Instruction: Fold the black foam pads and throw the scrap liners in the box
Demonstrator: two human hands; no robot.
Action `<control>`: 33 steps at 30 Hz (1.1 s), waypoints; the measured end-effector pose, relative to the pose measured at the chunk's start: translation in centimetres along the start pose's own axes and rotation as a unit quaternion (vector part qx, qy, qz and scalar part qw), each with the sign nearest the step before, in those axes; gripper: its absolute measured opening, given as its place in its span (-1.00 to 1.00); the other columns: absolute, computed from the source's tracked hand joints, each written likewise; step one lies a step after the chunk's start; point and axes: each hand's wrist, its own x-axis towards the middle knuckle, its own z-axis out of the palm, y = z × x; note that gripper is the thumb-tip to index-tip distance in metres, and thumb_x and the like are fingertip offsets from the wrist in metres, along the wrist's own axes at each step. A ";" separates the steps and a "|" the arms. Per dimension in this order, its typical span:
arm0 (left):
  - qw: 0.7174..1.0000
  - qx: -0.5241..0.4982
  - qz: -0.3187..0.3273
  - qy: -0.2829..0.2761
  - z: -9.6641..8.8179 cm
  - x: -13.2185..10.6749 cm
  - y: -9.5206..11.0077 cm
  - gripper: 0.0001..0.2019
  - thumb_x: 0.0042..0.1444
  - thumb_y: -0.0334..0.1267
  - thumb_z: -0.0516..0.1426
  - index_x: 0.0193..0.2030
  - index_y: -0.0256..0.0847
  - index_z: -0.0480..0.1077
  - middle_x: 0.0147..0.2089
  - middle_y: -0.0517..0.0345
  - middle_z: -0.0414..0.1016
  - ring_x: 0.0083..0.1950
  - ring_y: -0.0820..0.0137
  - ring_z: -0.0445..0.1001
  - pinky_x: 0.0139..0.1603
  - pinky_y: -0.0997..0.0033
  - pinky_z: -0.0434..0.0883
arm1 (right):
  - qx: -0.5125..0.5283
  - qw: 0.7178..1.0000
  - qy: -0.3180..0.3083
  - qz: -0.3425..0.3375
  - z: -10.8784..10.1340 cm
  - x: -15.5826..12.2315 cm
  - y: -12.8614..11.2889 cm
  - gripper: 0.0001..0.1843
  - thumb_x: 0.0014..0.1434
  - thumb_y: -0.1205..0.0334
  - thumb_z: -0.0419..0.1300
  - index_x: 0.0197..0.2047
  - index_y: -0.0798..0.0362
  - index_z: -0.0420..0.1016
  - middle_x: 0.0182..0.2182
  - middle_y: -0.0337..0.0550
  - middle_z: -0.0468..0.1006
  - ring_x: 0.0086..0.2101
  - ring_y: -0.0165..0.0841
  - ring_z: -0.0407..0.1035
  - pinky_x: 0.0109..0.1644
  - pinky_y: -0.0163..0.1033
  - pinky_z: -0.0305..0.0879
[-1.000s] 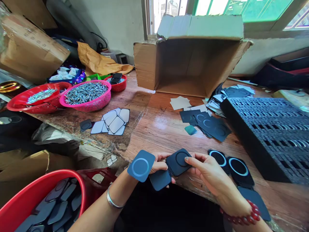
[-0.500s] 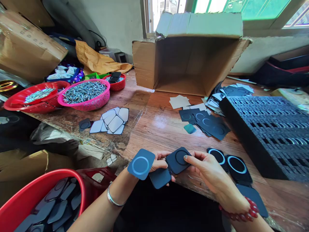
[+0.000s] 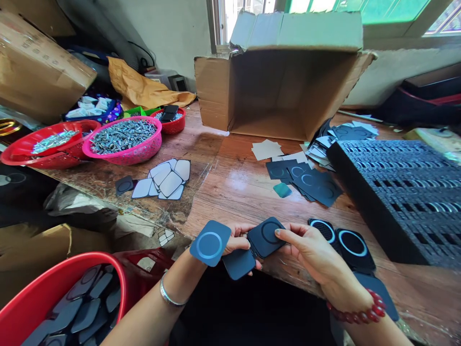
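A wooden tabletop [image 3: 234,192] carries an open cardboard box [image 3: 281,91] lying on its side at the back and a black slotted tray [image 3: 406,192] on the right. A red tub [image 3: 120,283] of dark pads sits low on the left, and a pink basket [image 3: 122,156] of metal parts stands farther back. At the near edge, a three-panel folding pad [image 3: 264,239] is held just above the wood. The left hand [image 3: 237,238] is closed on its middle, and the right hand [image 3: 309,250] pinches the ringed panel.
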 end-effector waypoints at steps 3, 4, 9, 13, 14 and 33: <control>1.000 0.007 -0.007 0.007 0.2 0.1 0.1 -0.43 -0.02 -0.36 0.15 0.20 -0.11 0.35 -0.21 0.07 0.62 -0.37 0.35 0.59 -0.46 0.50 0.45 | -0.015 1.000 0.008 0.005 0.0 0.0 0.1 -0.70 -0.21 0.07 0.50 -0.44 0.08 0.63 -0.40 -0.07 0.66 -0.34 -0.21 0.53 -0.23 -0.18 0.48; 1.000 0.008 -0.011 0.008 0.2 0.1 0.2 -0.43 -0.03 -0.36 0.14 0.20 -0.11 0.35 -0.21 0.08 0.62 -0.37 0.34 0.59 -0.46 0.50 0.44 | -0.018 1.000 0.013 0.003 0.1 0.0 0.1 -0.69 -0.21 0.06 0.50 -0.44 0.08 0.62 -0.41 -0.08 0.66 -0.35 -0.20 0.53 -0.23 -0.17 0.48; 1.000 0.009 -0.017 0.011 0.4 0.0 0.4 -0.44 -0.05 -0.34 0.15 0.17 -0.13 0.37 -0.22 0.10 0.61 -0.36 0.33 0.58 -0.45 0.50 0.43 | -0.011 1.000 0.018 0.004 0.1 -0.2 -0.1 -0.69 -0.25 0.08 0.52 -0.47 0.08 0.63 -0.45 -0.12 0.65 -0.40 -0.26 0.51 -0.28 -0.23 0.48; 0.999 0.018 -0.019 0.018 0.7 -0.2 0.6 -0.46 -0.03 -0.34 0.14 0.17 -0.17 0.36 -0.24 0.08 0.60 -0.34 0.31 0.59 -0.43 0.47 0.44 | -0.004 1.000 0.001 0.013 0.0 -0.2 -0.1 -0.70 -0.23 0.07 0.51 -0.46 0.08 0.63 -0.42 -0.11 0.66 -0.37 -0.26 0.51 -0.24 -0.22 0.49; 0.999 0.017 -0.018 0.021 0.8 -0.2 0.6 -0.47 -0.02 -0.34 0.13 0.17 -0.18 0.36 -0.25 0.09 0.60 -0.35 0.32 0.59 -0.44 0.49 0.43 | -0.005 1.000 0.001 0.013 0.0 -0.2 -0.1 -0.70 -0.22 0.07 0.51 -0.46 0.07 0.63 -0.41 -0.11 0.66 -0.36 -0.26 0.51 -0.23 -0.22 0.49; 1.000 -0.018 -0.001 -0.003 0.5 0.0 0.2 -0.40 -0.01 -0.39 0.14 0.25 -0.19 0.30 -0.17 0.02 0.61 -0.41 0.45 0.56 -0.48 0.57 0.45 | -0.025 0.999 0.025 0.010 0.3 -0.3 -0.3 -0.72 -0.22 0.10 0.49 -0.47 0.09 0.60 -0.49 -0.17 0.62 -0.44 -0.34 0.48 -0.36 -0.32 0.44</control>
